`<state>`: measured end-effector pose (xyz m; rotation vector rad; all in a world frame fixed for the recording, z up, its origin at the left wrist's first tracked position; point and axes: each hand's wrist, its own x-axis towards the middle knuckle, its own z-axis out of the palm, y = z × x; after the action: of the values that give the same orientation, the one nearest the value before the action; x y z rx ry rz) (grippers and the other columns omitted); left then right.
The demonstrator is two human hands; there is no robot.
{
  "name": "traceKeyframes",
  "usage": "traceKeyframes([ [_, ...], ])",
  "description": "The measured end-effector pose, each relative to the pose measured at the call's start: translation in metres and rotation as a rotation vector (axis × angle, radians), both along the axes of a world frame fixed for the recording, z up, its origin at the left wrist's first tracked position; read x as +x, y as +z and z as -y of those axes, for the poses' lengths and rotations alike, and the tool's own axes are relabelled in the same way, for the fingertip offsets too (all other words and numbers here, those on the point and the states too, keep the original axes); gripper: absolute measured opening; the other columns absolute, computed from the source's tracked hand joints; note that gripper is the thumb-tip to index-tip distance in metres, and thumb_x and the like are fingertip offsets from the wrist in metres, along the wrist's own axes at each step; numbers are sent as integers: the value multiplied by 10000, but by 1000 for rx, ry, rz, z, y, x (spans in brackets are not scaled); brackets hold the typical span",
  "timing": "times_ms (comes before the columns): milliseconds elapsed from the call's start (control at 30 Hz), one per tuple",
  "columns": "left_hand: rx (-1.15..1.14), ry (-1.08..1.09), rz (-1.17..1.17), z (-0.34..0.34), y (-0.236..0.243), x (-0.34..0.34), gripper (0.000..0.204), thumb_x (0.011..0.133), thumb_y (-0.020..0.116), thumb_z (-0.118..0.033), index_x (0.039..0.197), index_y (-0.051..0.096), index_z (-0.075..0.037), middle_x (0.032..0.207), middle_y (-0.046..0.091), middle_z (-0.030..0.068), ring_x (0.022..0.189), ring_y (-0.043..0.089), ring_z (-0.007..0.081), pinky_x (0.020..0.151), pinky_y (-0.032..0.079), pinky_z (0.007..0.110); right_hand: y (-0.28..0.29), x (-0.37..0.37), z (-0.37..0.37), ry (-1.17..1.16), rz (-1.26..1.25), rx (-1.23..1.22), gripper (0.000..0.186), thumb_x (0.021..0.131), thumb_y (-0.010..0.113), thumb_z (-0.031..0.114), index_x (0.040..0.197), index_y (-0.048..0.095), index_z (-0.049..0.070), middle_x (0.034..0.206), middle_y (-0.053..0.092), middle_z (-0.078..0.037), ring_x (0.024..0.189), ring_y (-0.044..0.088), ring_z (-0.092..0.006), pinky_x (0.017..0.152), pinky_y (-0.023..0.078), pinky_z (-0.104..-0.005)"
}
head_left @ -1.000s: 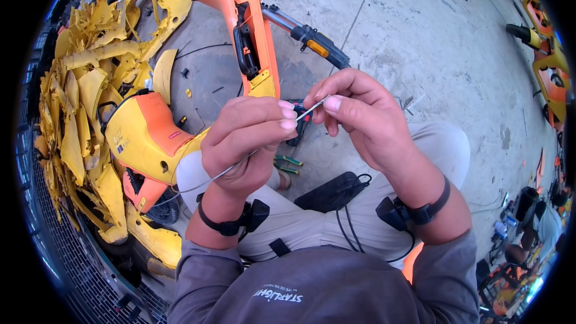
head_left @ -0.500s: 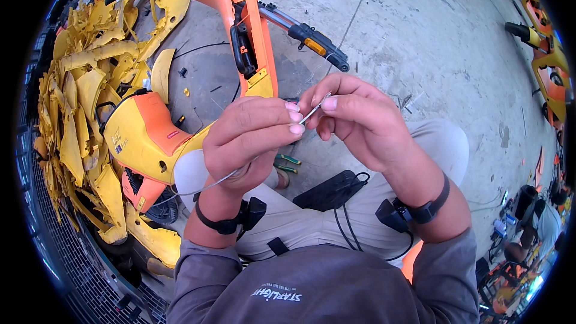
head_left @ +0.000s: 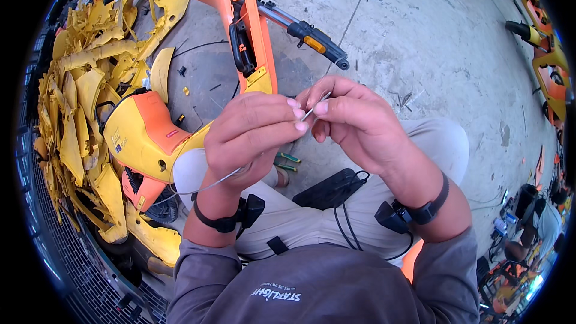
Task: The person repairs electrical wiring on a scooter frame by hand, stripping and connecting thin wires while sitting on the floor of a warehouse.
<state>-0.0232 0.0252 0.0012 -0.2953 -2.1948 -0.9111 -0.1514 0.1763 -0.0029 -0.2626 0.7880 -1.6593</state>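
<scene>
My left hand (head_left: 243,135) pinches a thin pale grey wire (head_left: 213,185), whose loose length trails down and left from beneath my fingers. My right hand (head_left: 357,126) grips the upper end of the same wire between thumb and forefinger, with the other fingers curled under it. The fingertips of both hands nearly meet, partly hiding the wire there. Beyond them stands an orange scooter frame (head_left: 264,54) with a yellow plate and black inner parts. Green-handled pliers (head_left: 288,157) lie on the floor below my hands, partly covered. A black rectangular case (head_left: 321,191) with cords rests across my legs.
A heap of broken yellow panels (head_left: 90,120) fills the left side, beside a yellow-orange scooter body (head_left: 138,141). A fork tube (head_left: 312,42) juts from the frame over concrete floor (head_left: 420,48). More scooters (head_left: 546,66) and scattered parts (head_left: 528,234) line the right edge.
My left hand has shifted slightly to the right, bringing its fingertips closer to those of my right hand. Less of the wire shows between them; both hands still hold it.
</scene>
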Motion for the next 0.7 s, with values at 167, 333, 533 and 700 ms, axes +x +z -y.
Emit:
traceKeyframes([
  [167,495,44,128,-6,-3,6,224,815,722,-83,1003,644,11,971,654,123,886,644,228,788,512,336,3,-7,0,-148,-118,-5,99,873,603,80,968,616,56,961,636,-30,819,581,-88,670,433,-228],
  [333,1139,-72,70,0,-12,4,229,908,652,-152,1052,578,11,969,630,115,874,614,220,850,493,340,5,-12,1,-296,-350,18,93,869,584,36,962,588,42,1020,611,-112,784,556,-120,665,443,-244],
  [533,1546,-69,99,3,-13,4,150,905,641,-88,1016,577,-9,931,599,89,870,577,194,847,480,320,4,-11,1,-366,-514,-4,89,868,597,36,956,586,44,1019,614,-109,784,558,-107,661,450,-236],
  [700,1393,-56,69,7,-14,6,138,867,669,-29,980,593,-4,942,614,101,890,593,190,851,482,326,4,-15,0,-227,-431,68,80,858,601,49,937,590,40,1020,617,-111,820,573,-113,671,448,-239],
])
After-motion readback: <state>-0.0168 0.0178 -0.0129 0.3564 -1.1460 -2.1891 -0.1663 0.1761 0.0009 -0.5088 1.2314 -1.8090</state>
